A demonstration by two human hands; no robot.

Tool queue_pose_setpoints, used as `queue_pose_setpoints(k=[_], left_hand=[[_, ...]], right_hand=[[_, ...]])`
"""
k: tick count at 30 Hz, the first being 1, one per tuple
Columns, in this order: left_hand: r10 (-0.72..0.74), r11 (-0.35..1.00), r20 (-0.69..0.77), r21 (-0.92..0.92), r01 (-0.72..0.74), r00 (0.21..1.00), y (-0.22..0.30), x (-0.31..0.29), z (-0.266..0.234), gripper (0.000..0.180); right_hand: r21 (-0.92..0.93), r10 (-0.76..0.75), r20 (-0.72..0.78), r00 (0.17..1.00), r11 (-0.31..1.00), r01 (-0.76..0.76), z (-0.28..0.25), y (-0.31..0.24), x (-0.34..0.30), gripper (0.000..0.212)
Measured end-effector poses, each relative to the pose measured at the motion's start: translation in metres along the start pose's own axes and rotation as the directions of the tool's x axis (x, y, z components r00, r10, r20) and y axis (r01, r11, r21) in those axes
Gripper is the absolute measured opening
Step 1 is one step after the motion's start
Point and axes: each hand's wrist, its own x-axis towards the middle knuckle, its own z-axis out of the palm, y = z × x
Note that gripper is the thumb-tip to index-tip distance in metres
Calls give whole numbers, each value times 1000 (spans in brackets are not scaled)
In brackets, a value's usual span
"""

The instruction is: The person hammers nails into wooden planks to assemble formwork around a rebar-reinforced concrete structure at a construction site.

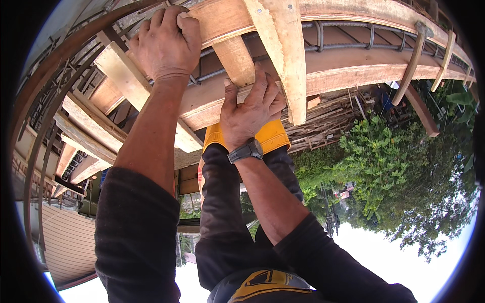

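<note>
My left hand [169, 45] is closed over the upper formwork board [222, 22], its fingers curled across the top. Lower down, my right hand [252, 108], with a dark watch [246, 150] on the wrist, presses against the lower board [199, 108]. Its thumb and index finger lie on either side of the end of a short wooden piece [234, 58] that spans the two boards. The palm side of that hand is hidden. Just right of it, a rough tapered wooden cleat [288, 60] crosses both boards.
Steel reinforcing bars [343, 46] run between the boards. More wooden cleats [411, 63] cross the form farther right. Stacked timber [83, 121] and bent dark bars [38, 136] are at the left. Yellow boots [273, 135] stand below my hands, with loose planks [323, 121] and trees [376, 166] beyond.
</note>
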Motion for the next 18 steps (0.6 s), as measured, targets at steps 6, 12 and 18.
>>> queue_pose_setpoints(k=[6, 12, 18], left_hand=[[-15, 1000, 17, 9, 15, 1000, 0, 1, 2, 37], [7, 1000, 3, 11, -7, 1000, -3, 0, 3, 38], [3, 1000, 33, 4, -3, 999, -3, 1, 1, 37]], right_hand=[[-46, 39, 49, 998, 998, -36, 2, -8, -2, 68], [-61, 49, 58, 997, 997, -45, -1, -11, 1, 66], [-50, -11, 73, 997, 999, 15, -10, -7, 5, 64]])
